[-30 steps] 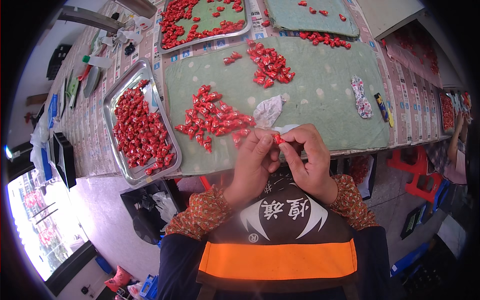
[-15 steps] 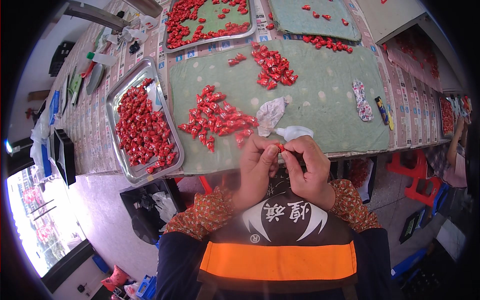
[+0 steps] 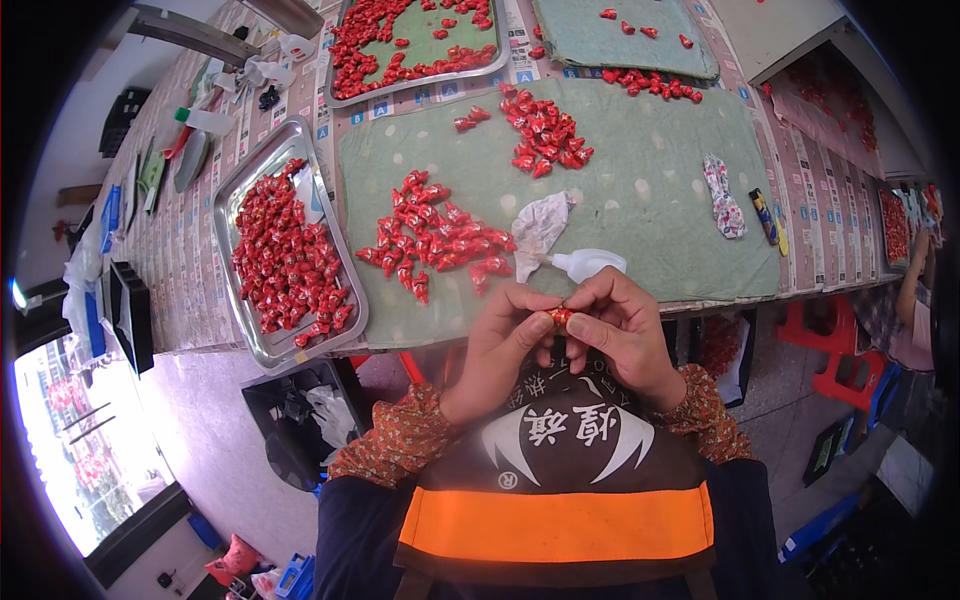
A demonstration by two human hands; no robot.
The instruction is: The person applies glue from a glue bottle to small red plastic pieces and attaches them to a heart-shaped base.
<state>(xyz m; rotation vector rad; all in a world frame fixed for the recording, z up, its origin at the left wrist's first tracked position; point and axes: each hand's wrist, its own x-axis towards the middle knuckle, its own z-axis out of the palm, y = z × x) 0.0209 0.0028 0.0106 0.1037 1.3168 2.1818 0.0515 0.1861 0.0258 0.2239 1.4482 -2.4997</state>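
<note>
Just off the table's near edge, my left hand and my right hand meet with bent fingers. Between both thumbs and forefingers they pinch a small red piece with a touch of gold; its exact kind is too small to tell. Beyond them, a white squeeze bottle lies on its side, its nozzle against a crumpled white cloth. Left of the cloth spreads a loose pile of small red glossy pieces. A second pile of red pieces sits farther back on the green mat.
A metal tray heaped with red pieces stands at the left. Another metal tray and a cloth-covered board are at the back. Right lie a patterned cloth bundle and a dark pen-like tool. Red stools stand beyond.
Both hands have come slightly closer to my body with the red piece. It is turned differently and shows more between the fingers. The piles and bottle stay in place.
</note>
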